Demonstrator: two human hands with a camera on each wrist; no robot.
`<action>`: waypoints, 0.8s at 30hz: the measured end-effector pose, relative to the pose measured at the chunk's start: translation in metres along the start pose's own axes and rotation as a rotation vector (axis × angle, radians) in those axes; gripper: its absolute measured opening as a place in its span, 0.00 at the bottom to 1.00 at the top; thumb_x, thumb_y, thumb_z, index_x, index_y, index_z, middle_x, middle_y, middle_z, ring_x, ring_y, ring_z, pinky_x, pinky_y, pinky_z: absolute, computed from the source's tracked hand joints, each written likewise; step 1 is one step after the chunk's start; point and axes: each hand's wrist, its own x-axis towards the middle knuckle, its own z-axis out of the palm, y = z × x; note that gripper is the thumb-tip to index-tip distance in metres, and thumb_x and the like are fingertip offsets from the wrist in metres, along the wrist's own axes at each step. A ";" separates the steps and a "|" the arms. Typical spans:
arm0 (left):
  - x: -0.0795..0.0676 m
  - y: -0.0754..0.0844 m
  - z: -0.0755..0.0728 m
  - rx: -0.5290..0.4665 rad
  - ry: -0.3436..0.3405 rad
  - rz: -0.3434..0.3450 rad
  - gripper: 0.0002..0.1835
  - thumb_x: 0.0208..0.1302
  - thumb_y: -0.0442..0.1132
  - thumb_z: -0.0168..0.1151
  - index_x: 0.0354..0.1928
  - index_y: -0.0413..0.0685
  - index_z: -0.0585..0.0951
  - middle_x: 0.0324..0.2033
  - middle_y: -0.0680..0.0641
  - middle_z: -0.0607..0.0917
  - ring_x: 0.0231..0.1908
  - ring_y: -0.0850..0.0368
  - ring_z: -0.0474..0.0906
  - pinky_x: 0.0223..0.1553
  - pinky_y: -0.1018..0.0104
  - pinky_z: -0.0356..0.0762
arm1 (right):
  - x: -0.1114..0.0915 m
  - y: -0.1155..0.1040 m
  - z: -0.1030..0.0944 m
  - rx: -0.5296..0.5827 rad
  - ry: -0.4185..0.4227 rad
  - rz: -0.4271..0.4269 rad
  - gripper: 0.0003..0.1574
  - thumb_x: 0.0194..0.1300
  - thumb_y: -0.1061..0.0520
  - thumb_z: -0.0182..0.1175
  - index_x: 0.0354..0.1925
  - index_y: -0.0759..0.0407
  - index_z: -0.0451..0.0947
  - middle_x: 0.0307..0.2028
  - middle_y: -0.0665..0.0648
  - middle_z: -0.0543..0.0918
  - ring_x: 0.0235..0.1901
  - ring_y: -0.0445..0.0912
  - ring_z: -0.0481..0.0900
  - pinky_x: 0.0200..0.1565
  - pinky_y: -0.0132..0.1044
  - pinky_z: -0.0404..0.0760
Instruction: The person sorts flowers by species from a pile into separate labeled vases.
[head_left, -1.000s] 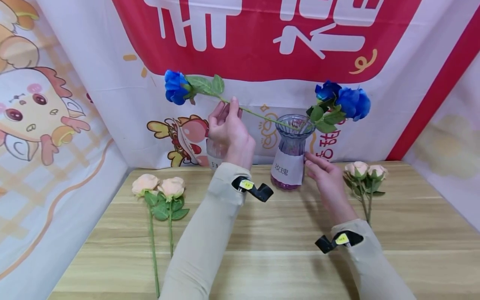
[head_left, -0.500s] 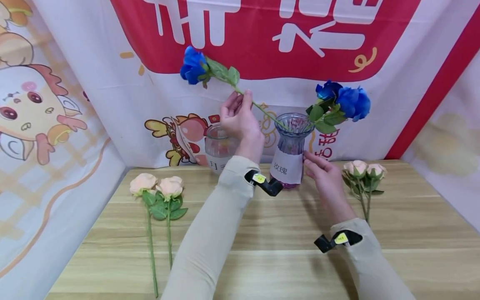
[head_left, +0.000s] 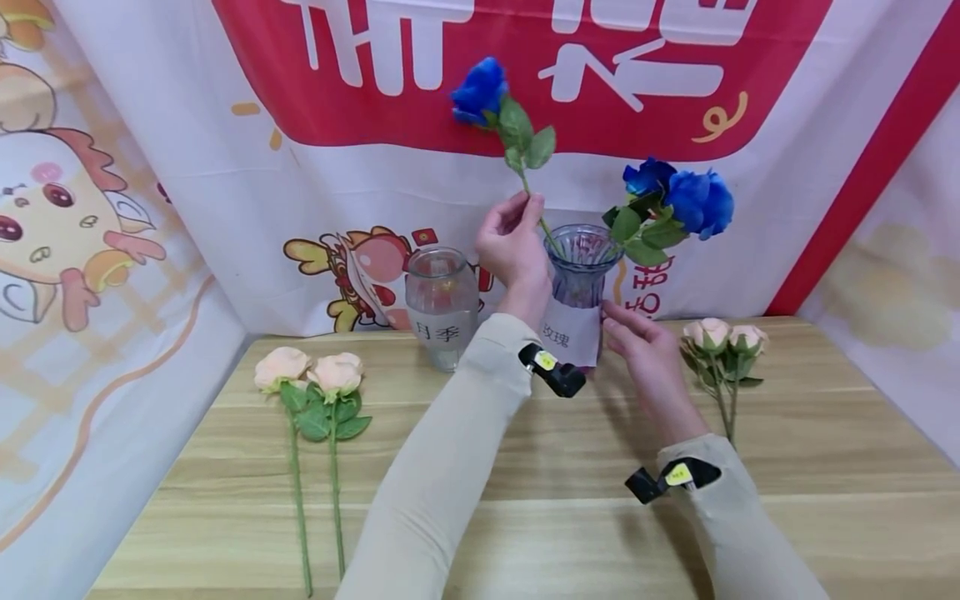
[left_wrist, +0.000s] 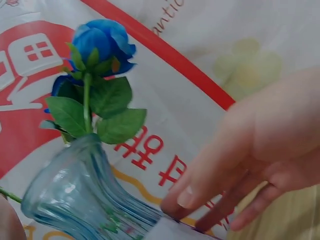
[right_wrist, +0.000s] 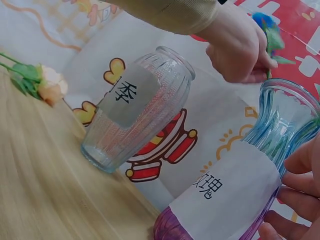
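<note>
With thumb and fingers my left hand pinches the stem of a blue rose, its bloom up and tilted left. The stem's lower end reaches into the mouth of a ribbed blue-purple glass vase with a white paper label. Two more blue roses stand in that vase and lean right over its rim. My right hand is at the vase's right side; in the right wrist view its fingers rest against the glass and label edge. My left wrist partly covers the vase in the head view.
A clear ribbed glass vase with a label stands left of the blue-purple one. Long-stemmed peach roses lie at left on the wooden table; more peach roses lie at right. A printed cloth hangs behind.
My left hand has moved right toward the vase, swinging the rose's bloom up and right so the stem stands steeper. The clear vase has come into view. My right hand stays beside the vase.
</note>
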 end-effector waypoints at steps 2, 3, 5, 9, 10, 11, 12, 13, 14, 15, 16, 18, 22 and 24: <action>0.000 -0.003 0.000 0.088 -0.032 0.005 0.07 0.59 0.31 0.79 0.40 0.47 0.92 0.37 0.48 0.93 0.38 0.62 0.88 0.45 0.71 0.89 | 0.001 0.000 0.000 0.005 0.005 -0.001 0.30 0.81 0.53 0.57 0.76 0.53 0.71 0.79 0.51 0.70 0.77 0.46 0.68 0.77 0.46 0.72; 0.000 -0.005 -0.001 0.149 -0.048 0.012 0.07 0.60 0.32 0.79 0.40 0.48 0.92 0.37 0.49 0.93 0.37 0.63 0.87 0.44 0.72 0.88 | 0.001 0.000 0.000 0.009 0.006 0.000 0.30 0.81 0.54 0.57 0.76 0.53 0.71 0.79 0.51 0.71 0.77 0.46 0.68 0.77 0.46 0.72; 0.000 -0.007 -0.003 0.275 -0.078 0.040 0.06 0.61 0.35 0.79 0.40 0.49 0.93 0.37 0.51 0.93 0.37 0.65 0.87 0.42 0.73 0.87 | 0.001 0.000 0.000 0.005 0.009 0.005 0.30 0.81 0.54 0.57 0.76 0.53 0.71 0.78 0.51 0.71 0.77 0.46 0.68 0.76 0.46 0.73; -0.002 -0.008 -0.005 0.458 -0.135 0.093 0.06 0.61 0.38 0.79 0.41 0.52 0.93 0.37 0.53 0.93 0.38 0.64 0.87 0.41 0.73 0.85 | 0.000 0.001 -0.001 -0.006 0.015 0.002 0.29 0.80 0.53 0.57 0.75 0.53 0.72 0.78 0.50 0.72 0.77 0.45 0.68 0.76 0.46 0.73; -0.002 -0.008 -0.006 0.483 -0.152 0.095 0.06 0.62 0.38 0.79 0.41 0.52 0.93 0.37 0.53 0.93 0.38 0.63 0.87 0.41 0.73 0.84 | 0.000 0.001 -0.001 -0.008 0.017 -0.001 0.30 0.80 0.53 0.57 0.75 0.53 0.72 0.78 0.50 0.72 0.77 0.45 0.68 0.76 0.47 0.73; -0.003 -0.008 -0.006 0.508 -0.171 0.092 0.06 0.62 0.38 0.79 0.41 0.52 0.93 0.37 0.53 0.93 0.39 0.63 0.87 0.41 0.72 0.84 | 0.000 0.001 0.000 -0.009 0.021 -0.003 0.29 0.80 0.53 0.57 0.75 0.53 0.72 0.78 0.50 0.72 0.77 0.45 0.69 0.76 0.47 0.73; -0.003 -0.008 -0.007 0.535 -0.189 0.088 0.06 0.62 0.39 0.79 0.41 0.53 0.93 0.37 0.53 0.93 0.39 0.62 0.87 0.41 0.72 0.84 | 0.000 0.002 0.000 -0.008 0.023 -0.005 0.29 0.80 0.53 0.57 0.75 0.53 0.72 0.78 0.50 0.72 0.77 0.46 0.69 0.76 0.48 0.73; -0.004 -0.008 -0.007 0.558 -0.209 0.078 0.05 0.63 0.39 0.78 0.41 0.53 0.93 0.37 0.54 0.93 0.39 0.62 0.87 0.42 0.72 0.84 | 0.000 0.002 0.000 -0.008 0.027 -0.007 0.29 0.80 0.53 0.58 0.75 0.53 0.73 0.78 0.50 0.72 0.76 0.46 0.69 0.76 0.48 0.73; -0.005 -0.008 -0.007 0.582 -0.228 0.067 0.05 0.64 0.40 0.78 0.41 0.54 0.94 0.37 0.55 0.93 0.39 0.62 0.87 0.42 0.71 0.84 | 0.000 0.002 0.000 -0.007 0.029 -0.008 0.29 0.80 0.53 0.58 0.75 0.54 0.72 0.78 0.50 0.72 0.76 0.46 0.69 0.76 0.49 0.73; -0.006 -0.008 -0.007 0.602 -0.243 0.059 0.05 0.64 0.40 0.78 0.41 0.54 0.94 0.37 0.55 0.93 0.40 0.62 0.87 0.43 0.71 0.84 | 0.000 0.002 0.000 -0.008 0.030 -0.009 0.29 0.80 0.53 0.58 0.75 0.54 0.72 0.77 0.51 0.73 0.76 0.47 0.69 0.76 0.49 0.74; -0.007 -0.008 -0.008 0.617 -0.256 0.049 0.04 0.65 0.41 0.77 0.41 0.54 0.94 0.37 0.55 0.93 0.40 0.62 0.87 0.43 0.70 0.85 | 0.000 0.002 0.000 -0.010 0.032 -0.008 0.29 0.80 0.53 0.58 0.75 0.54 0.72 0.77 0.50 0.73 0.76 0.47 0.70 0.76 0.49 0.74; -0.009 -0.007 -0.009 0.633 -0.273 0.035 0.04 0.66 0.41 0.76 0.41 0.55 0.94 0.38 0.55 0.94 0.41 0.61 0.88 0.45 0.68 0.85 | -0.001 0.002 0.000 -0.011 0.033 -0.008 0.29 0.80 0.53 0.57 0.75 0.54 0.73 0.77 0.51 0.73 0.76 0.47 0.70 0.75 0.49 0.74; -0.009 -0.004 -0.016 0.603 -0.289 -0.001 0.08 0.67 0.42 0.76 0.46 0.54 0.93 0.41 0.56 0.93 0.44 0.61 0.87 0.49 0.66 0.86 | -0.001 0.002 0.000 -0.011 0.033 -0.008 0.29 0.80 0.52 0.58 0.75 0.54 0.73 0.77 0.50 0.74 0.76 0.46 0.71 0.75 0.47 0.75; -0.007 -0.002 -0.022 0.583 -0.294 -0.009 0.10 0.66 0.42 0.76 0.49 0.54 0.93 0.42 0.57 0.92 0.45 0.62 0.87 0.50 0.66 0.86 | 0.000 0.002 0.000 -0.010 0.031 -0.009 0.29 0.80 0.52 0.58 0.75 0.54 0.73 0.77 0.50 0.74 0.76 0.45 0.71 0.74 0.45 0.75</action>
